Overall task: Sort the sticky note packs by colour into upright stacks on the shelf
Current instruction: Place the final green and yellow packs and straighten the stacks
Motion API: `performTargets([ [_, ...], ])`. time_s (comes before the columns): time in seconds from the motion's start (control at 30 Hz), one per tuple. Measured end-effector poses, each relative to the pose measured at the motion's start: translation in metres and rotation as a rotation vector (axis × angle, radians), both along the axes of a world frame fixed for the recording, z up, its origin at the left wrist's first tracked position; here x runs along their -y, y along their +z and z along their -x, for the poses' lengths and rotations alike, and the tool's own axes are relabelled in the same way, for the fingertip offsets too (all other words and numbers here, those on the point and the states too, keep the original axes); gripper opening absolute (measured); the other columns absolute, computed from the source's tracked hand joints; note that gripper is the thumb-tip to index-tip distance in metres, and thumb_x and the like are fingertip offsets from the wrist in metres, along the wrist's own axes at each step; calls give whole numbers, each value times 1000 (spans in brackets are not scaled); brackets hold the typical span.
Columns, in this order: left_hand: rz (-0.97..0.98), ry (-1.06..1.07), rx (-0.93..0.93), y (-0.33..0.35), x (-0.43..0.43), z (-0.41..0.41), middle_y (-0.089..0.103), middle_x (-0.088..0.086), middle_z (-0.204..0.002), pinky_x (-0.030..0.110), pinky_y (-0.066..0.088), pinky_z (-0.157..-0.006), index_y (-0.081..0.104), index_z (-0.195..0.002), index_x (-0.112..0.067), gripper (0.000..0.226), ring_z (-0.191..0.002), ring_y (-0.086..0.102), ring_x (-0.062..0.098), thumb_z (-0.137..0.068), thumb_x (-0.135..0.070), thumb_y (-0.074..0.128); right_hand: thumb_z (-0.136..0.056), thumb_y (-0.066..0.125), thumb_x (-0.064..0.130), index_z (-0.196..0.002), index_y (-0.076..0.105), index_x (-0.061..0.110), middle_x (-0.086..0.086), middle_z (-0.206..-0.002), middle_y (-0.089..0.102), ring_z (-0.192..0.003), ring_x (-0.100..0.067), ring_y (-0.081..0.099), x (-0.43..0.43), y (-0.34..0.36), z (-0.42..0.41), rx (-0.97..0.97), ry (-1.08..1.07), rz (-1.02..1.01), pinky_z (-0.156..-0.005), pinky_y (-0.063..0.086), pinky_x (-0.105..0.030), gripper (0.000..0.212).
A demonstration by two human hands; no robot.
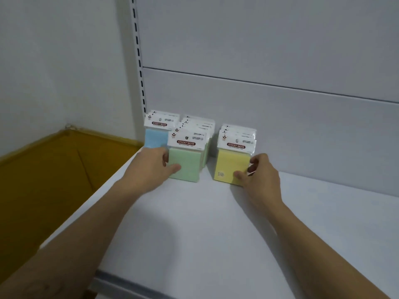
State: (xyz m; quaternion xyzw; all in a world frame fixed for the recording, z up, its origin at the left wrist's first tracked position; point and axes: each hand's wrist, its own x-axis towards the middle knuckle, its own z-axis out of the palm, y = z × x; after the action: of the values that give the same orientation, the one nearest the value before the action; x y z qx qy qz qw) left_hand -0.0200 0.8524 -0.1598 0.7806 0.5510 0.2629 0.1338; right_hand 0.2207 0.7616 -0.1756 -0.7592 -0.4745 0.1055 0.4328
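Your left hand [151,167] grips the green stack [187,162]: the thumb lies across the lower left of the front pack's face and the fingers wrap round its left edge, where their tips pass out of view. Your right hand [262,175] grips the yellow stack [231,165]: the thumb presses the lower right corner of the front face and the fingers curl round the right edge. Both stacks stand upright on the white shelf [216,223], near its rear left corner, with their white header cards at the top and the red STICKY NOTE label facing you. The green stack holds several packs set one behind another, reaching back towards the back panel [259,93]. The yellow stack stands just to the right of it, with a narrow gap of bare shelf between the two; several header cards show one behind another there as well. The blue stack [155,137] stands upright behind and to the left of the green stack, close to the back panel and at the foot of the slotted upright [138,61]. The green stack's front pack covers the blue stack's lower right part, and your left hand covers its base. To the left of the shelf edge, a yellow-brown floor [43,180] meets a plain pale wall [54,61]. Both forearms reach in from the near edge of the shelf.
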Motion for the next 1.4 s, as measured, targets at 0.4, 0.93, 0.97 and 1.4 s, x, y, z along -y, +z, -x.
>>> performTargets([
  [0.4,-36,-87,-37,-19,-17,3,66,3,-99,37,52,-74,52,-108,-16,45,-90,62,26,-87,-56,54,-86,64,24,-115,51,17,0,-103,62,-89,-18,58,3,-15,30,11,-221,-13,-74,38,-28,32],
  [0.93,50,-57,168,-24,-10,9,67,0,-107,34,50,-81,51,-121,-18,45,-99,60,20,-87,-47,60,-76,78,30,-132,46,16,-3,-120,55,-100,-16,55,11,-15,32,12,-170,12,-84,44,-29,66],
  [0.97,56,-45,176,-21,-9,8,63,1,-113,34,50,-82,48,-122,-18,48,-103,59,20,-86,-48,61,-75,78,30,-134,44,16,-3,-123,54,-102,-17,55,11,-16,31,-1,-164,7,-86,45,-31,69],
  [1.4,-128,-281,29,-5,69,-95,37,3,-133,37,47,-87,25,-139,-15,63,-116,47,22,-91,-41,55,-67,86,31,-150,24,17,0,-144,42,-122,-16,48,5,14,-26,-167,188,200,-100,44,-35,104],
])
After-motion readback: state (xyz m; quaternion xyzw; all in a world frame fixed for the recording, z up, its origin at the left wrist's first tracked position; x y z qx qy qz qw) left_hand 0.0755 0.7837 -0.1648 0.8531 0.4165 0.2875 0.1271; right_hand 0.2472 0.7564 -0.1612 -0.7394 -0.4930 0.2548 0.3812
